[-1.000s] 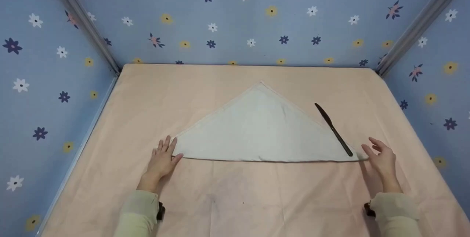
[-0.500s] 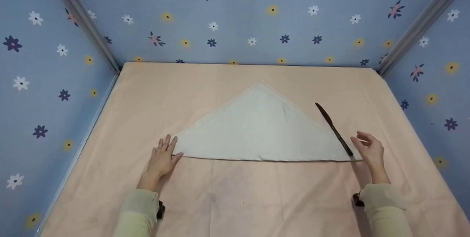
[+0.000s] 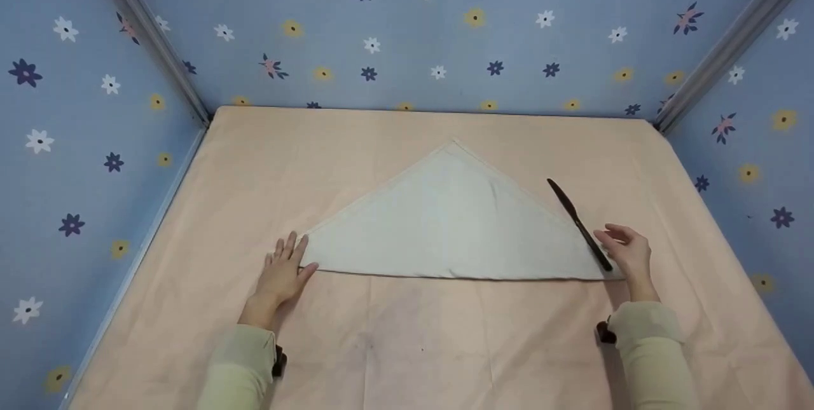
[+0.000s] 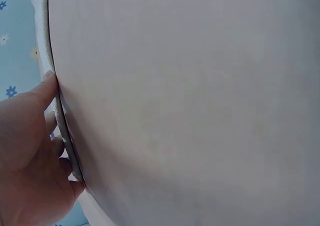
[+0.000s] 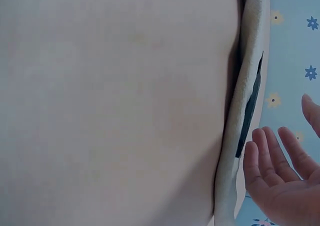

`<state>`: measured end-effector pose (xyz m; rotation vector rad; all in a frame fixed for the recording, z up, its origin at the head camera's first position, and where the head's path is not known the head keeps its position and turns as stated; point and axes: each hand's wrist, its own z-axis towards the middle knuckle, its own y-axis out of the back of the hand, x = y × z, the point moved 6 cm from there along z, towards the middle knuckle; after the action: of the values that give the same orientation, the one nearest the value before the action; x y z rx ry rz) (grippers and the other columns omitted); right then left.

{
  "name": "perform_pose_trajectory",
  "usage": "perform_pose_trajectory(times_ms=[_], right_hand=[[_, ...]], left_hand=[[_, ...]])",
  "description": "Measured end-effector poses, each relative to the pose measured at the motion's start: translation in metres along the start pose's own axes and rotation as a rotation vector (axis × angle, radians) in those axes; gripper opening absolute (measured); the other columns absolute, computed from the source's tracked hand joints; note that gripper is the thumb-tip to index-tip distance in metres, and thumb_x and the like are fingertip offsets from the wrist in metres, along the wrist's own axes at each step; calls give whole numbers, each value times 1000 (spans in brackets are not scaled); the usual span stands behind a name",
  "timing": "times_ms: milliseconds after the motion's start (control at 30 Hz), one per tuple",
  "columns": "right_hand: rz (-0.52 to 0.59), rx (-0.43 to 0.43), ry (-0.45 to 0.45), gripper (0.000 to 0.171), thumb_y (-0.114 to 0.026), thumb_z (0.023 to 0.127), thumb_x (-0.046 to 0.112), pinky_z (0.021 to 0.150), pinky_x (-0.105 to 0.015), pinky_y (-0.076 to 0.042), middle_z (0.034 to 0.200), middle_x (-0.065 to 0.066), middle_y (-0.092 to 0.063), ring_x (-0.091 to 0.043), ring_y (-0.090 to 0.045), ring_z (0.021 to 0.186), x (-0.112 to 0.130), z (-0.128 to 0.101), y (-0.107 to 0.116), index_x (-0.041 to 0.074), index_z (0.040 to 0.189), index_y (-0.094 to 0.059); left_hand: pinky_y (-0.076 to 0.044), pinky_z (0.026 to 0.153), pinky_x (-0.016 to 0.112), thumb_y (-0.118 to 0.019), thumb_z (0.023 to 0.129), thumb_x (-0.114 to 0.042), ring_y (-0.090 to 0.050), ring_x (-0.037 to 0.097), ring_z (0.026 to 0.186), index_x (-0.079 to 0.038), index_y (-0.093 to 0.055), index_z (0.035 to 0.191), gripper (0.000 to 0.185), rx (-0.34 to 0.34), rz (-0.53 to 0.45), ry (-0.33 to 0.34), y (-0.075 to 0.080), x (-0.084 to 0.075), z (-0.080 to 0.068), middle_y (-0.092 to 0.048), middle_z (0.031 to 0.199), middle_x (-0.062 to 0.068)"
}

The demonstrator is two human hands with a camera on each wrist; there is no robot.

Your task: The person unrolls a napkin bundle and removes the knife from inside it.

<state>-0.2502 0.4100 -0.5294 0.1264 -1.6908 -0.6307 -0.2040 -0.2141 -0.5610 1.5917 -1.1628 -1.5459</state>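
Note:
A pale cloth folded into a triangle lies flat, its point toward the back wall and its long folded edge toward the person. Across its right side rests a dark table knife, the blade end reaching past the cloth. My left hand lies spread on the cloth's left corner, fingertips and thumb touching the edge, as the left wrist view also shows. My right hand is held just right of the knife handle, over the cloth's right corner, its fingers loosely bent and holding nothing. In the right wrist view, the knife stands beside the fingertips.
A peach tablecloth with creases covers the table. Blue flowered panels stand behind and on both sides, with grey posts at the back corners. A dark wrist camera sits at the right sleeve.
My right hand has moved left and slightly away from the person, from beyond the cloth's right corner to beside the knife handle. The left hand, cloth and knife have stayed in place.

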Motion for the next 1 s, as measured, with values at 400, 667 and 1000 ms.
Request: perform_pose_trajectory(times_ms=[400, 667, 1000], right_hand=[[-59, -16, -108, 55, -69, 77, 31, 57, -12, -45, 92, -1, -58, 1, -53, 69, 3, 5, -8, -3, 118, -54], [-91, 23, -151, 60, -68, 76, 36, 61, -13, -45, 98, -5, -56, -1, -53, 72, -4, 12, -11, -2, 120, -52], [-140, 20, -146, 54, -72, 73, 34, 57, -14, -44, 86, 3, -59, -3, -53, 70, -9, 16, -14, -2, 112, -58]], left_hand=[[-5, 100, 60, -42, 93, -36, -3, 45, 129, -1, -18, 140, 63, 12, -1, 17, 1, -1, 0, -8, 144, 24], [-5, 99, 60, -42, 93, -36, -4, 45, 129, 0, -19, 140, 64, 4, -10, 12, 0, -1, 1, -9, 143, 25], [-6, 98, 62, -44, 93, -35, -4, 46, 128, 0, -20, 140, 64, -5, -21, -1, 0, 1, 2, -9, 143, 25]])
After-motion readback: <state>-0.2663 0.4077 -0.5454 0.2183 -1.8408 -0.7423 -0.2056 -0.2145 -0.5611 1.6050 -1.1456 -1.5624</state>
